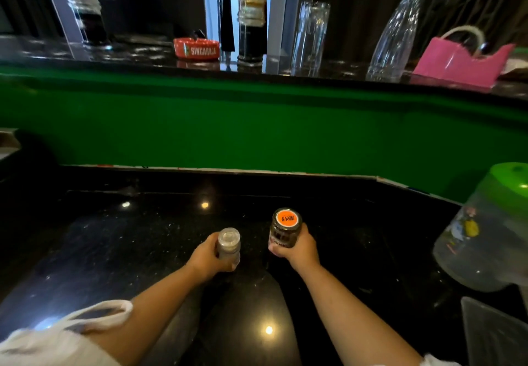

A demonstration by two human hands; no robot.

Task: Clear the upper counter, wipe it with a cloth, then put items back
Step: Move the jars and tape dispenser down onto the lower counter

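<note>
Your left hand [210,254] has its grip clamped round a small clear jar [228,247] with a clear cap, and your right hand [300,248] is closed on a dark jar [285,230] with an orange lid; both jars stand upright, side by side but apart, low over the black lower counter [143,237] — whether their bases touch it I cannot tell. To the right of your right grip sits a clear plastic pitcher [485,240] with a green lid. Above and beyond both grips, past the green wall face [257,125], the upper counter [314,69] is far from cleared: a red ashtray [197,48], two dark jars with gold bands [251,25], a tall glass [310,36], a glass vase [400,31] and a pink bag [457,62] are on it. So I judge you are early in the clearing stage — wiping and putting back are all ahead, and no cloth is in sight. The polished stone throws back ceiling lights; a bright doorway shows behind.
</note>
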